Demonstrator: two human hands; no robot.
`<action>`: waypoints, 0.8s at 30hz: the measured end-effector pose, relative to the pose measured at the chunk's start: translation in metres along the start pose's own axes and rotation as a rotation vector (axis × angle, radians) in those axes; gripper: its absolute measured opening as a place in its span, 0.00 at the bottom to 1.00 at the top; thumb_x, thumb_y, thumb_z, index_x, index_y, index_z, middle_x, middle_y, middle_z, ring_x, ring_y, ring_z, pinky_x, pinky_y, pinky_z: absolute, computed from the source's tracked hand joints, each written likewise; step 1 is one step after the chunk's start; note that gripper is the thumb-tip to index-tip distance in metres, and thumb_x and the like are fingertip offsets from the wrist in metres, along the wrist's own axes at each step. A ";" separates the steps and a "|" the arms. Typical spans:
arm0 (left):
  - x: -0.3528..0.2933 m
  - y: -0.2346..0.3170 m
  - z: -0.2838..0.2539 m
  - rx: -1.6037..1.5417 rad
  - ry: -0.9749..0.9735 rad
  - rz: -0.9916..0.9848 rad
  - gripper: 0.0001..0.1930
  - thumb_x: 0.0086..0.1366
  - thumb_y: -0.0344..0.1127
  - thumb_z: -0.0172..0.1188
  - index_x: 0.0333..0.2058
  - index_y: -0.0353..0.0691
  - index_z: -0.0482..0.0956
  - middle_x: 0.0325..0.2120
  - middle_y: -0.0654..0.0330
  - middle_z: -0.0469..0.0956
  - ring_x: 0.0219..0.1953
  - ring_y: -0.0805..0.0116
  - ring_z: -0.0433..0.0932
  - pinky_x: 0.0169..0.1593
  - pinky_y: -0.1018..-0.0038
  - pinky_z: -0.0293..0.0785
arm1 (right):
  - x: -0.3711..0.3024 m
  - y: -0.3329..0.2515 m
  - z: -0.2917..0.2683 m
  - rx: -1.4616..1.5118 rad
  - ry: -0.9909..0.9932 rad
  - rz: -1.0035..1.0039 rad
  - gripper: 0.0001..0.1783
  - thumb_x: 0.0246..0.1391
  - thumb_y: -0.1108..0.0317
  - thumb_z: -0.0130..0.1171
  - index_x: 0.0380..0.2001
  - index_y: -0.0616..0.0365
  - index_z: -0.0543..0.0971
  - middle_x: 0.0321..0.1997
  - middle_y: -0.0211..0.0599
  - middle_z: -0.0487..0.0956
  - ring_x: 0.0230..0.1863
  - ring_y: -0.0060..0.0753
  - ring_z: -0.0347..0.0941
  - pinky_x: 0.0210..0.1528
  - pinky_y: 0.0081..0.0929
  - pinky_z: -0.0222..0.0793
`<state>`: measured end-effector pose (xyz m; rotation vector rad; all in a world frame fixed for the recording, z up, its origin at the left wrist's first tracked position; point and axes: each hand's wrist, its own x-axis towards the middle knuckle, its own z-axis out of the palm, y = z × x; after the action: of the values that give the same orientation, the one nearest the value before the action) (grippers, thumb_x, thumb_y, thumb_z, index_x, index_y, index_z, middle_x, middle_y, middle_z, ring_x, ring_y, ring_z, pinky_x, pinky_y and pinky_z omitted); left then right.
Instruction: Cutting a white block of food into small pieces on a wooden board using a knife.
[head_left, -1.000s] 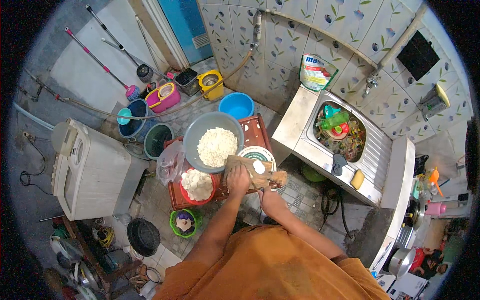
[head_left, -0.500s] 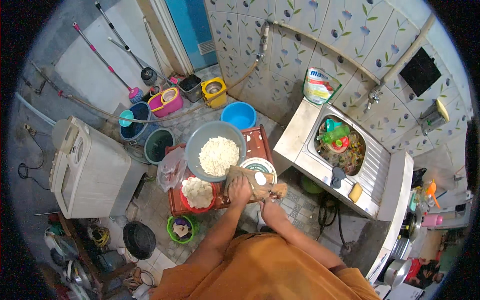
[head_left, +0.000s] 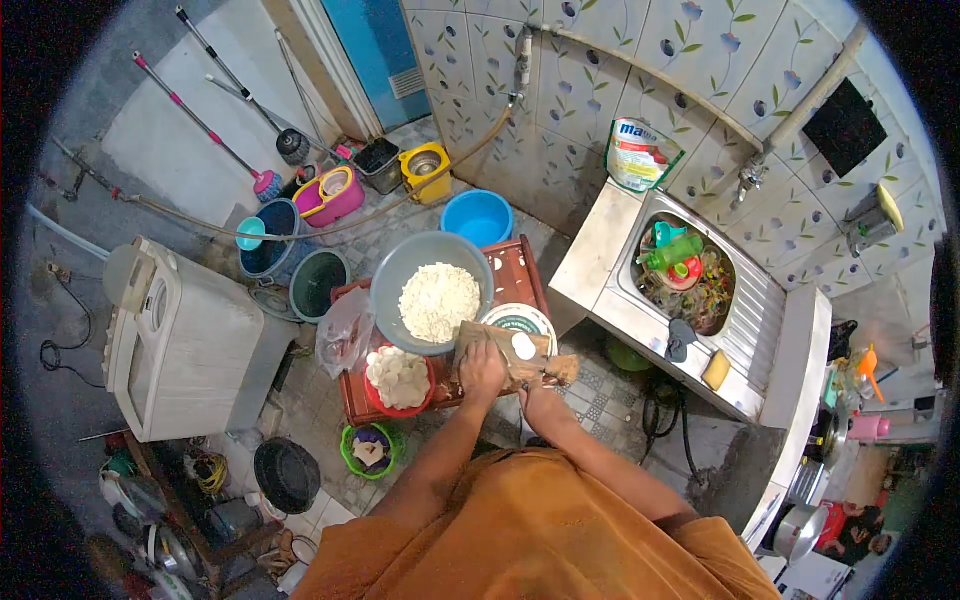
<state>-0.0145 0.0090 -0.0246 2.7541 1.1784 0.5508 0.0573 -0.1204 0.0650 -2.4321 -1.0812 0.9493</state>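
A wooden cutting board [head_left: 522, 372] with a handle at its right lies across a round white lid or tub top [head_left: 518, 318]. One white slice [head_left: 523, 346] rests on the board. My left hand [head_left: 483, 374] presses down on the board's left part, fingers bent together; what is under them is hidden. At the board's near edge, my right hand [head_left: 546, 410] is closed round something mostly hidden. Beyond the board stands a large grey basin [head_left: 384, 288] holding a heap of small white pieces [head_left: 438, 302]. Larger white pieces [head_left: 398, 378] fill a red basket [head_left: 402, 411] left of my left hand.
A low red-brown table [head_left: 518, 270] bears these things. Beside it are a clear plastic bag [head_left: 344, 330], a green basket [head_left: 348, 460] and a blue basin [head_left: 477, 218]. To the right is a steel sink [head_left: 765, 318] with dishes; at left, a washing machine [head_left: 195, 340].
The whole view has shifted slightly. Both my hands stay at the board, with only slight movement; the white slice still lies on it.
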 end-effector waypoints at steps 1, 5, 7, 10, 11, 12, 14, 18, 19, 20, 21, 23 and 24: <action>0.001 0.002 -0.001 -0.001 -0.003 0.001 0.08 0.53 0.33 0.52 0.31 0.39 0.74 0.32 0.55 0.75 0.38 0.56 0.74 0.41 0.64 0.73 | 0.005 0.004 0.002 0.000 -0.002 0.003 0.22 0.62 0.56 0.44 0.36 0.71 0.69 0.24 0.65 0.76 0.30 0.65 0.75 0.33 0.52 0.72; 0.001 0.002 -0.002 -0.007 0.019 -0.006 0.06 0.52 0.33 0.52 0.29 0.39 0.73 0.30 0.56 0.74 0.38 0.56 0.73 0.40 0.64 0.73 | 0.019 0.010 0.004 0.085 -0.034 -0.106 0.23 0.61 0.57 0.46 0.37 0.74 0.69 0.25 0.66 0.75 0.31 0.66 0.75 0.33 0.51 0.72; 0.003 0.002 -0.001 0.015 0.094 0.014 0.05 0.52 0.33 0.53 0.28 0.40 0.72 0.30 0.56 0.73 0.37 0.57 0.73 0.40 0.64 0.73 | 0.019 0.014 0.005 0.087 -0.038 -0.077 0.22 0.61 0.57 0.46 0.36 0.73 0.69 0.25 0.67 0.76 0.31 0.67 0.74 0.33 0.52 0.72; -0.001 0.001 -0.002 0.015 0.101 0.019 0.04 0.52 0.33 0.53 0.27 0.40 0.72 0.28 0.56 0.73 0.37 0.57 0.73 0.39 0.64 0.73 | 0.008 0.008 0.001 0.069 -0.055 -0.003 0.21 0.61 0.58 0.46 0.35 0.72 0.71 0.26 0.66 0.76 0.31 0.66 0.74 0.34 0.53 0.71; 0.001 -0.003 -0.001 -0.001 0.069 0.010 0.04 0.52 0.33 0.53 0.26 0.40 0.72 0.28 0.56 0.72 0.37 0.57 0.73 0.38 0.64 0.73 | 0.013 0.011 0.008 0.069 -0.062 -0.001 0.21 0.61 0.58 0.46 0.35 0.72 0.71 0.26 0.66 0.76 0.31 0.66 0.74 0.34 0.53 0.71; 0.004 -0.003 -0.002 -0.020 0.039 0.005 0.04 0.52 0.32 0.53 0.26 0.40 0.72 0.28 0.56 0.72 0.36 0.57 0.73 0.38 0.64 0.72 | 0.020 0.012 0.012 0.073 -0.058 -0.013 0.21 0.61 0.58 0.46 0.35 0.71 0.71 0.26 0.66 0.76 0.32 0.66 0.74 0.35 0.54 0.71; 0.004 0.002 -0.006 -0.027 0.064 0.014 0.04 0.51 0.32 0.53 0.26 0.40 0.72 0.27 0.56 0.72 0.36 0.57 0.73 0.37 0.65 0.72 | 0.025 0.018 0.018 0.067 -0.072 -0.057 0.20 0.61 0.58 0.46 0.36 0.70 0.70 0.27 0.66 0.76 0.32 0.66 0.74 0.36 0.54 0.70; 0.008 0.003 -0.009 -0.043 -0.023 -0.009 0.04 0.51 0.32 0.54 0.27 0.40 0.73 0.27 0.56 0.72 0.35 0.57 0.73 0.36 0.64 0.72 | 0.041 0.025 0.040 0.108 0.071 -0.195 0.20 0.61 0.58 0.47 0.37 0.69 0.70 0.27 0.66 0.76 0.33 0.67 0.74 0.35 0.53 0.70; 0.009 0.003 -0.009 -0.051 -0.031 -0.016 0.04 0.50 0.32 0.54 0.27 0.40 0.73 0.28 0.56 0.72 0.36 0.57 0.73 0.37 0.64 0.72 | 0.043 0.024 0.042 0.103 0.061 -0.152 0.19 0.61 0.58 0.47 0.38 0.68 0.70 0.27 0.65 0.76 0.32 0.66 0.74 0.35 0.53 0.70; 0.009 0.003 -0.008 -0.046 -0.030 -0.017 0.04 0.50 0.32 0.54 0.27 0.40 0.73 0.28 0.56 0.72 0.36 0.57 0.73 0.37 0.64 0.72 | 0.045 0.023 0.043 0.098 0.052 -0.108 0.19 0.60 0.57 0.48 0.38 0.68 0.69 0.27 0.64 0.76 0.32 0.66 0.74 0.34 0.54 0.70; 0.007 0.004 -0.008 -0.038 -0.031 -0.037 0.04 0.50 0.32 0.54 0.26 0.40 0.73 0.27 0.56 0.72 0.36 0.57 0.73 0.37 0.64 0.72 | 0.044 0.020 0.042 0.100 0.048 -0.110 0.19 0.60 0.57 0.48 0.38 0.68 0.69 0.27 0.64 0.76 0.32 0.66 0.74 0.34 0.54 0.70; 0.005 0.005 -0.009 -0.029 -0.031 -0.057 0.04 0.50 0.32 0.55 0.26 0.40 0.73 0.27 0.56 0.72 0.35 0.56 0.73 0.37 0.64 0.72 | 0.041 0.013 0.038 0.037 -0.011 0.002 0.19 0.60 0.57 0.47 0.39 0.66 0.68 0.27 0.63 0.76 0.31 0.65 0.74 0.33 0.54 0.70; 0.007 0.005 -0.009 -0.029 -0.014 -0.053 0.04 0.50 0.32 0.54 0.26 0.40 0.73 0.27 0.56 0.72 0.35 0.56 0.73 0.37 0.64 0.72 | 0.041 0.017 0.040 0.039 -0.007 0.002 0.19 0.60 0.57 0.47 0.39 0.66 0.68 0.27 0.63 0.76 0.31 0.65 0.74 0.33 0.54 0.70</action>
<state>-0.0098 0.0098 -0.0127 2.6901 1.2263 0.5374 0.0591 -0.1004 0.0088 -2.4006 -1.0534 0.9705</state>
